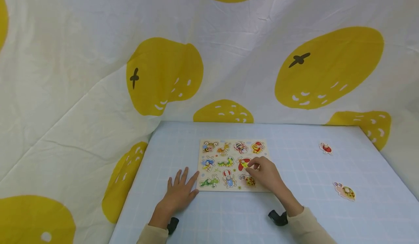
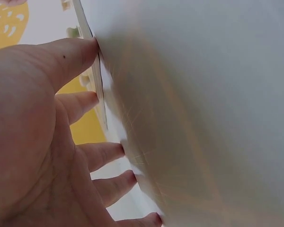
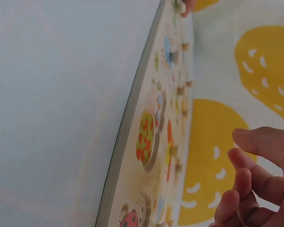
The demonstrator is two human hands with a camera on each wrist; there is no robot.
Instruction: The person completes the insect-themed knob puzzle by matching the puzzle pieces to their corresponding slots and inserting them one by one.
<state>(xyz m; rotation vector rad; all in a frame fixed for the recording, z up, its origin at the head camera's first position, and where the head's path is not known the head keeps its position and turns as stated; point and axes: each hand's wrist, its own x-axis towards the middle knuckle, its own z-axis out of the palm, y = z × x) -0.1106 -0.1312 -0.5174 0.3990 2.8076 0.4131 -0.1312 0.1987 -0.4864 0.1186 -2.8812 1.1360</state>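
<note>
A wooden knobbed puzzle board point(image 1: 216, 171) with bright insect pieces lies on the table. My left hand point(image 1: 179, 194) is spread on the cloth at its left side, with the thumb and index finger point(image 2: 80, 104) touching the board's edge. Over the board's right part hovers my right hand point(image 1: 266, 173), its fingers loosely bent and nothing between thumb and index finger. Close to those fingertips is the red butterfly piece point(image 1: 243, 164). A snail-shaped recess point(image 3: 146, 139) and a ladybug recess point(image 3: 130, 220) show in the right wrist view; my right hand covers the latter in the head view.
To the right on the pale blue checked tablecloth point(image 1: 301, 171) lie a loose ladybug piece point(image 1: 326, 148) and a loose snail piece point(image 1: 344, 191). A white curtain with yellow fruit shapes point(image 1: 229, 62) hangs behind the table and along its left side.
</note>
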